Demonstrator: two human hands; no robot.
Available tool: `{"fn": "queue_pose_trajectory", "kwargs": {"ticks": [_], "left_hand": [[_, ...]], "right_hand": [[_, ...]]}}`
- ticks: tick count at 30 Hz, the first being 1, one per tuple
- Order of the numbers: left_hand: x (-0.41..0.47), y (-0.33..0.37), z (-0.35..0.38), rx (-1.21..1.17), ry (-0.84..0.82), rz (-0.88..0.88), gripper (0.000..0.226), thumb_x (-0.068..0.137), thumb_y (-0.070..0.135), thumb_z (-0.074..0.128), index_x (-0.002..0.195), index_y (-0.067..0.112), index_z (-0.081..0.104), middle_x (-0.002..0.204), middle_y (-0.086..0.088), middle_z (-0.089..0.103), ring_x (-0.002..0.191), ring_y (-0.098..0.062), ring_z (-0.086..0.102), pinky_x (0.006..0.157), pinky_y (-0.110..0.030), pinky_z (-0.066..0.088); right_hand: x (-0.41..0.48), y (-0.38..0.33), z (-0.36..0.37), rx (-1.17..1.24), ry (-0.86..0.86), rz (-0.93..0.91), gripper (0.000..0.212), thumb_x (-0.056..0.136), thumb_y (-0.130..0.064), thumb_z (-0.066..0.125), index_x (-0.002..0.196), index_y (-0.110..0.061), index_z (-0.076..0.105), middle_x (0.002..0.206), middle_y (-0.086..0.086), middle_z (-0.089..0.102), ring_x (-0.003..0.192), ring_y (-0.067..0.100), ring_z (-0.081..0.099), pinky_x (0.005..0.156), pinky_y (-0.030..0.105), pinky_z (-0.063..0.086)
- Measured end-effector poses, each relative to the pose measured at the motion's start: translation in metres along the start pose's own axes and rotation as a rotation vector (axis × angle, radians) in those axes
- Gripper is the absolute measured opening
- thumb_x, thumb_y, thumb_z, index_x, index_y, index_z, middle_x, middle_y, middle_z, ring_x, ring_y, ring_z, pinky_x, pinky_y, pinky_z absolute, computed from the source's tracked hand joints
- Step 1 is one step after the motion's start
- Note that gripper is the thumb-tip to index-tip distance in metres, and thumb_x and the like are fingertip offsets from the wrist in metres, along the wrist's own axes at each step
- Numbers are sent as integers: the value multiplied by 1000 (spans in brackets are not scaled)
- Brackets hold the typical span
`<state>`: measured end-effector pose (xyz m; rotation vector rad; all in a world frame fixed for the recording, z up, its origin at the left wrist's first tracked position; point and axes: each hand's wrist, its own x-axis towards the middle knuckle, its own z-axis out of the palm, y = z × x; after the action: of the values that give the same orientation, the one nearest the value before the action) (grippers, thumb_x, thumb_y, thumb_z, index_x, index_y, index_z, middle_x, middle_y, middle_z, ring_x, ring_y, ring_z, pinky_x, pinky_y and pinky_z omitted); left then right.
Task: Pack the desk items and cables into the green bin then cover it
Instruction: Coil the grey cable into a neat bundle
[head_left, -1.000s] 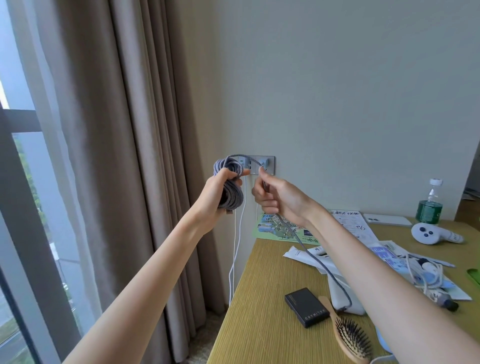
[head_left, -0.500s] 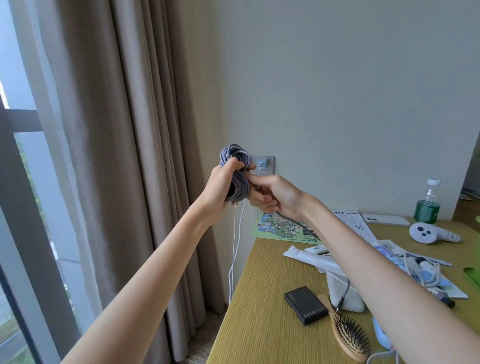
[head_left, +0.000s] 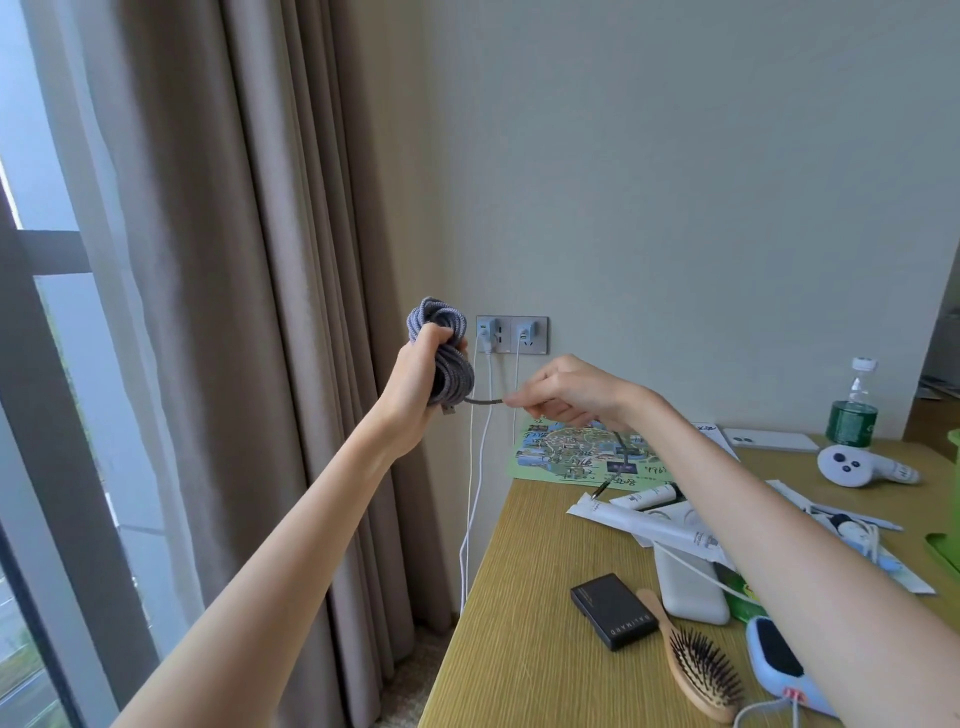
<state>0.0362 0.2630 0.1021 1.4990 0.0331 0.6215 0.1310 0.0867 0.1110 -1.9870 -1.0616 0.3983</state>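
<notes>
My left hand (head_left: 422, 375) grips a coiled grey braided cable (head_left: 445, 353), held up in front of the wall socket (head_left: 511, 335). My right hand (head_left: 563, 393) pinches the loose tail of the same cable just right of the coil; the tail hangs down behind my hand, its plug end over the map. A plug tip sticks out below the coil. The green bin (head_left: 951, 460) shows only as an edge at the far right, with a green lid piece (head_left: 945, 552) below it.
The wooden desk (head_left: 519, 623) holds a black box (head_left: 613, 610), wooden hairbrush (head_left: 696, 670), white power bank (head_left: 688, 584), tubes, a map (head_left: 571, 460), white remote (head_left: 852, 467), green bottle (head_left: 852, 418). Two white cables (head_left: 475, 467) hang from the socket. Curtains (head_left: 260, 312) hang left.
My right hand has pulled away from the coil to the right and down, drawing out a short tail of cable. The long trailing length has been wound up off the desk.
</notes>
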Motion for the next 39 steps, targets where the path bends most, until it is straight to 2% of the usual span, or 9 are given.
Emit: {"fn": "queue_pose_trajectory", "kwargs": {"ticks": [4,9,16,20,24,27,31,35,39], "left_hand": [[1,-7,-6,175,19,46,24,91,34,43,79,17,55,71,-7,41,49,-13,40,42,-23,31],[-5,-12,-3,342,-27,91,24,88,37,44,83,15,50,80,-7,38,73,-23,30,66,-35,26],[-20,-11,13,441,-320,97,32,96,53,41,91,26,57,77,16,49,72,-1,44,74,-14,38],[-25,-10,24,520,-388,43,26,92,32,62,96,7,56,79,2,47,71,-9,43,68,-20,38],[-25,-6,29,518,-376,-36,12,90,14,55,83,14,46,78,-5,40,70,-16,36,62,-28,30],[-25,-5,28,542,-390,-47,19,90,12,54,74,17,45,66,5,41,55,-7,37,51,-21,31],[-26,-6,32,613,-494,-51,14,91,9,53,78,12,49,76,-2,44,67,-12,40,66,-25,33],[-26,-10,35,644,-519,-84,7,89,14,56,88,11,49,85,-10,39,79,-21,33,75,-32,26],[-26,-11,35,623,-542,-128,32,75,27,61,95,2,58,87,-9,43,79,-20,38,75,-31,29]], "right_hand": [[-4,-9,-10,-2,38,-35,34,87,-27,68,59,-13,53,50,-3,27,44,10,19,42,22,13],[-8,-21,-16,53,24,-131,30,92,-24,60,64,-14,59,50,-6,28,43,8,21,43,20,13],[-10,-29,-13,66,70,-223,27,93,-27,61,75,-9,67,51,-4,32,46,9,22,43,19,17],[-13,-29,-8,27,121,-290,28,91,-30,66,74,-9,73,48,-6,35,44,8,25,44,15,23],[-14,-27,-5,26,220,-340,18,86,-20,73,77,-5,69,52,-13,54,50,0,43,54,8,35],[-16,-21,-9,35,218,-288,26,76,-5,79,93,-7,60,79,5,56,75,14,52,74,27,43],[-17,-17,-7,-160,147,-231,33,75,7,68,104,-7,65,82,8,58,76,16,51,74,29,44],[-16,-13,-2,-462,252,-251,22,72,-11,64,86,-27,69,84,1,70,74,20,60,71,34,49],[-18,-9,-4,-600,305,-276,13,70,-29,64,81,-27,70,79,-4,66,67,12,53,62,29,42]]}}
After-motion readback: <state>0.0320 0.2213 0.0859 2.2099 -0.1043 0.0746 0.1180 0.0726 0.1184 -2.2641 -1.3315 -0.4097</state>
